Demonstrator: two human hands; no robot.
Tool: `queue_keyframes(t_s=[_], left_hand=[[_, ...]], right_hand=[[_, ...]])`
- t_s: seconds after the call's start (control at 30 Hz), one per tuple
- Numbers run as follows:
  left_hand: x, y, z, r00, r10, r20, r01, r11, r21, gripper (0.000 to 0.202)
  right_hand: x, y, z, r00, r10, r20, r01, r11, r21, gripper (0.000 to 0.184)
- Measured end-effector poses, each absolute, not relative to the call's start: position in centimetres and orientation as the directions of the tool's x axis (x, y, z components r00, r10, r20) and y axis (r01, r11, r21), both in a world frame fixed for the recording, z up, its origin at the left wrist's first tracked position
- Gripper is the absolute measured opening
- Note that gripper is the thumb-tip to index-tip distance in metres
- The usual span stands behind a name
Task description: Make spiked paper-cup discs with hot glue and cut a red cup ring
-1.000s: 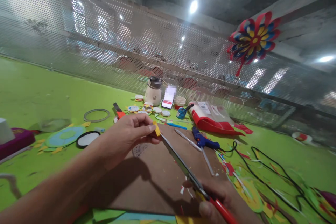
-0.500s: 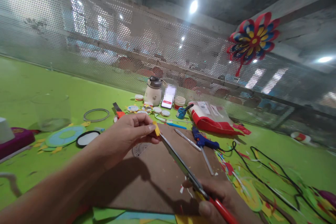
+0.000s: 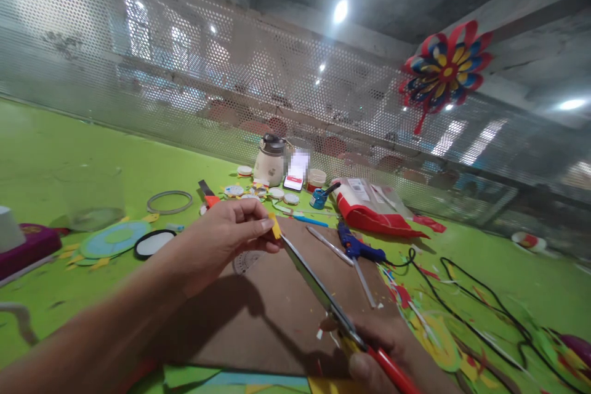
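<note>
Between thumb and fingers, my left hand pinches a small yellow piece, probably paper, with a notched edge. My right hand grips a pair of scissors by the red handle, blades pointing up and left. The blade tips meet the lower edge of the yellow piece. Both hands are above a brown board. On the board lie a clear protractor, partly behind my left hand, a clear stick and small paper scraps.
A blue glue gun with a black cord lies at the board's right. Behind stand a jug, a phone and a blue paint jar. A red-and-white bag is at back right. Left are a clear cup and paper discs.
Almost nothing differs. Both hands, the scissors and the yellow piece hold nearly the same position.
</note>
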State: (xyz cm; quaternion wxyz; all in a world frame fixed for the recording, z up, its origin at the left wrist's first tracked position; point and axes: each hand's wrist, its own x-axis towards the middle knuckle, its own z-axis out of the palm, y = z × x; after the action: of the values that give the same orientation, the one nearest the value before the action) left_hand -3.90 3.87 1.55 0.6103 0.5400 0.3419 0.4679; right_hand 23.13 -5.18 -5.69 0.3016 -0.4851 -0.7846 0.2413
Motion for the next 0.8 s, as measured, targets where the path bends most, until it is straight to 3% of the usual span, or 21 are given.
queue_keyframes(t_s=[0.13,0.4,0.8], left_hand=[[-3.8,3.9,1.6,0.329,0.94,0.091,-0.212,-0.02,0.977,0.025],[-3.9,3.9,1.6,0.334,0.94,0.072,-0.206,-0.002,0.978,0.028],[-3.7,3.8,1.5,0.315,0.947,0.059,-0.212,0.009,0.977,0.028]], right_hand=[[22.9,-5.3,-5.0,-0.38,0.914,0.145,0.616,0.367,-0.697,0.069],[22.2,-5.5,-4.0,-0.38,0.92,0.096,0.606,0.326,-0.726,0.074],[22.0,-5.6,-4.0,-0.348,0.931,0.11,0.59,0.309,-0.746,0.069]])
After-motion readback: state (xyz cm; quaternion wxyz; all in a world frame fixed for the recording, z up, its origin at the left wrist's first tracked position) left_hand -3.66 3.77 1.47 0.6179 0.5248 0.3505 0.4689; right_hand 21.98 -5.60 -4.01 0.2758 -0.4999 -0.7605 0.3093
